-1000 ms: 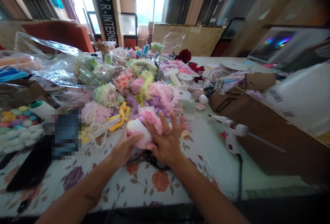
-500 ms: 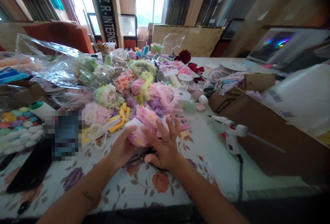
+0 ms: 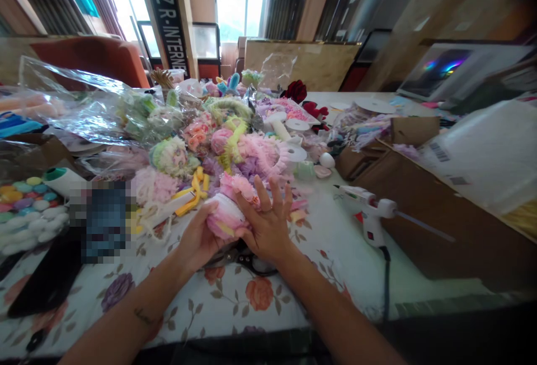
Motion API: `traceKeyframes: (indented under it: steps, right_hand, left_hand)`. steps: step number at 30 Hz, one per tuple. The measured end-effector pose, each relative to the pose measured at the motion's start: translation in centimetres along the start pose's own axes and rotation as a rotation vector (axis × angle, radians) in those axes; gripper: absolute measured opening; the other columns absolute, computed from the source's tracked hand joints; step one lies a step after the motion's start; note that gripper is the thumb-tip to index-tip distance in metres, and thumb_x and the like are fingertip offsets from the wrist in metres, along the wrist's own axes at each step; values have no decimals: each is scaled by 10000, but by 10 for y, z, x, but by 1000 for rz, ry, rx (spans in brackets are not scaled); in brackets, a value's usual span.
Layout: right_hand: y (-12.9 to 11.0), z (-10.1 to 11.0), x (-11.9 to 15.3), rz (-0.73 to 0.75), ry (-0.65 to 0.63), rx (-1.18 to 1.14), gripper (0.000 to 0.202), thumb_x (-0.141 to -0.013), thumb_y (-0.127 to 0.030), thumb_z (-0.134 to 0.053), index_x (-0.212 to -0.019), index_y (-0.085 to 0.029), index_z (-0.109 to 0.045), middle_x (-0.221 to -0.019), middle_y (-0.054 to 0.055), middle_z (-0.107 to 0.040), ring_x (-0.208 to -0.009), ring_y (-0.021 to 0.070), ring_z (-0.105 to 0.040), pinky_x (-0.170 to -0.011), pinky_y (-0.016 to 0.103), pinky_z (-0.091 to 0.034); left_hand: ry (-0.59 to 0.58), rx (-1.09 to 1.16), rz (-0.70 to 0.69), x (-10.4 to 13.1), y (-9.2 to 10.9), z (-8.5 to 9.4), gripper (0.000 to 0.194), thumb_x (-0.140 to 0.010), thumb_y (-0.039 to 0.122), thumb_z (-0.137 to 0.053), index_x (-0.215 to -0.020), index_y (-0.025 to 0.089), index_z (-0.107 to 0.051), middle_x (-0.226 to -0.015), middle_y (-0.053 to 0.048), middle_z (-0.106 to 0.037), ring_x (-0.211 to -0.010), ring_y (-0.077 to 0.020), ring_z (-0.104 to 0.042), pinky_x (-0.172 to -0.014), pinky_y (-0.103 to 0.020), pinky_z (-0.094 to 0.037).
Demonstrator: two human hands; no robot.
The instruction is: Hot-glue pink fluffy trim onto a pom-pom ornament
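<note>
A round pink and white craft piece [image 3: 226, 215] with ruffled pink flowers on its far side is held over the table's near part. My left hand [image 3: 198, 237] grips it from the left, thumb on the white band. My right hand [image 3: 268, 225] lies against its right side with the fingers spread, the thumb touching the lower edge. Black-handled scissors [image 3: 243, 258] lie on the floral tablecloth [image 3: 235, 309] just below both hands, partly hidden by them.
Heaped flowers and trims [image 3: 218, 135] fill the middle. At right are a glue gun [image 3: 369, 208] with a cord and a cardboard box [image 3: 440, 219]. Pompoms [image 3: 37, 208], a green-ended white spool [image 3: 69, 183] and a black object [image 3: 46, 275] lie at left.
The craft piece has turned, showing more of its white band. My right thumb has moved up against it, and the right fingers are more upright. The view has shifted slightly.
</note>
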State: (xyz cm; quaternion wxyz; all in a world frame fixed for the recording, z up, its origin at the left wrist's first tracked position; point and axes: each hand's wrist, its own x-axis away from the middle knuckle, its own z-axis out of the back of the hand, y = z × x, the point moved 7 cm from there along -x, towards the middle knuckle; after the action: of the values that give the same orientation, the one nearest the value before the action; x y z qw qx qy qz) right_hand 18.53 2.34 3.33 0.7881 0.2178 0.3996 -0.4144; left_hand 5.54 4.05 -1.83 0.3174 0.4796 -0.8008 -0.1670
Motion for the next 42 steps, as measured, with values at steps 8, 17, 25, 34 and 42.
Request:
traceKeyframes:
  steps: [8, 17, 25, 34, 42]
  right_hand:
    - [-1, 22, 3, 38, 249, -100, 748, -1020, -624, -216, -1644, -222, -121, -1701, 133, -185, -1560, 378, -161, -1215, 638, -221]
    - [-5, 3, 3, 47, 11, -86, 631, -984, -684, -318, -1517, -379, -464, -1623, 55, -388, -1567, 350, -147, -1242, 614, -143]
    - [5, 0, 1, 23, 10, 9, 759, -1017, -655, -155, -1636, -216, -175, -1640, 142, -354, -1584, 341, -55, -1238, 651, -44]
    - [-5, 12, 0, 122, 100, -211, 668, -1024, -637, -123, -1617, -351, -233, -1718, 32, -137, -1584, 314, -87, -1268, 561, -108]
    - [5, -2, 7, 66, -21, -164, 713, -853, -775, -526, -1465, -409, -527, -1609, 44, -387, -1557, 367, -151, -1256, 572, -148]
  left_hand:
    - [0, 134, 88, -3, -1, 4, 511, -864, 386, -681, -1294, 144, -549, -1065, -122, -758, -883, -231, -755, -669, -286, -634]
    - [-161, 107, 156, 0, -5, -2, 435, -826, 395, -698, -1181, 159, -614, -1059, -115, -760, -873, -241, -748, -673, -316, -629]
    - [-122, 159, 143, -4, -2, 2, 482, -812, 435, -720, -1204, 185, -594, -1096, -119, -755, -921, -244, -751, -654, -276, -622]
    - [-232, 228, 213, -5, -3, 2, 390, -866, 398, -664, -1175, 168, -610, -1031, -109, -779, -868, -251, -769, -662, -316, -645]
    - [-367, 158, 277, 4, -4, -3, 372, -845, 393, -700, -1159, 200, -651, -1112, -112, -776, -956, -277, -766, -682, -322, -650]
